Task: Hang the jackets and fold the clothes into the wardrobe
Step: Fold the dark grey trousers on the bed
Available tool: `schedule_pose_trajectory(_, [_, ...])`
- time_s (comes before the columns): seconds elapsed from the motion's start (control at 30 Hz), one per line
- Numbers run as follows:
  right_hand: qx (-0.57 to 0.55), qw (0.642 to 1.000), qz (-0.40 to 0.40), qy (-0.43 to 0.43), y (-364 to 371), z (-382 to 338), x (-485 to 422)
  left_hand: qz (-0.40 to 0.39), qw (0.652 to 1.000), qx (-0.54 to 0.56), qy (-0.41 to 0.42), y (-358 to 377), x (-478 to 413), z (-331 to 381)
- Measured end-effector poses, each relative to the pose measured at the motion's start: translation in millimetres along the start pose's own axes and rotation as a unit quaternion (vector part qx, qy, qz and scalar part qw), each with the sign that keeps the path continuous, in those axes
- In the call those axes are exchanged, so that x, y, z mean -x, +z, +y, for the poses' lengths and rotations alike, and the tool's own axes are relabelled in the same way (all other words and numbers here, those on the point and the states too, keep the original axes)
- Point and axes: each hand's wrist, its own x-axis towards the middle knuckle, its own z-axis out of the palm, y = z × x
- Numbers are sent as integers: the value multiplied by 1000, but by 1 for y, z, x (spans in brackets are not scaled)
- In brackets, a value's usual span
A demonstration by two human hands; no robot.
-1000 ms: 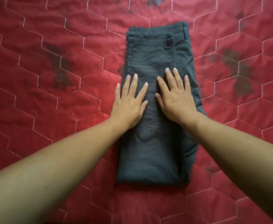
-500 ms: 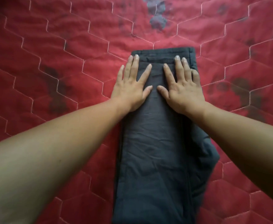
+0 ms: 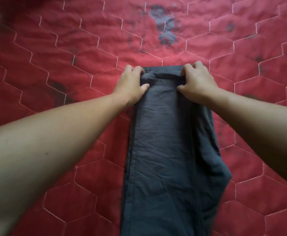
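While the half-folded dark trousers (image 3: 164, 150) are lying on the red quilt (image 3: 54, 68), the left grip (image 3: 132, 84) and right grip (image 3: 197, 82) are pinching their far corners, seemingly leaving another fold and the wardrobe undone

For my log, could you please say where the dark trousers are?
In the head view, the trousers lie centre on the red quilt, far end gripped by left hand and right hand.

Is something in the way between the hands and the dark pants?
No, nothing. The left hand and right hand already grip the far end of the dark pants, which lie on the red quilt. The wardrobe is not in view.
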Motion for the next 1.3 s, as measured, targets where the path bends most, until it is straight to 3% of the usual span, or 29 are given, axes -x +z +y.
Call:
schedule_pose_trajectory(0.1, [-39, 999, -35, 12, -6, -3, 7, 7, 997, 71, -20, -7, 4, 1])
schedule_pose_trajectory(0.27, [-73, 996, 48, -4, -25, -5, -7, 30, 993, 108, -23, -23, -15, 14])
schedule_pose_trajectory(0.37, [-30, 999, 39, 8, -19, -10, -15, 22, 998, 31, -39, -18, -21, 14])
schedule_pose_trajectory(0.43, [73, 995, 65, -6, 1, -12, 4, 33, 998, -52, -32, -1, 0, 14])
schedule_pose_trajectory(0.53, [157, 980, 88, -87, 49, 3, 59, 9, 986, -135, 95, 38, 54, 7])
schedule_pose_trajectory(0.6, [170, 979, 64, -94, 76, 20, 91, -16, 972, -188, 137, 62, 81, -9])
schedule_pose_trajectory(0.77, [134, 988, 68, -35, 96, 31, 131, 15, 977, -187, 107, 77, 113, -19])
schedule_pose_trajectory(0.93, [175, 978, 50, -105, 114, 45, 203, -23, 939, -242, 242, 93, 213, -46])
schedule_pose_trajectory(1.1, [203, 974, 16, -100, 126, 59, 274, -62, 946, -260, 186, 95, 279, -70])
schedule_pose_trajectory(1.3, [220, 963, -34, -148, 142, 79, 363, -126, 934, -266, 205, 88, 340, -88])
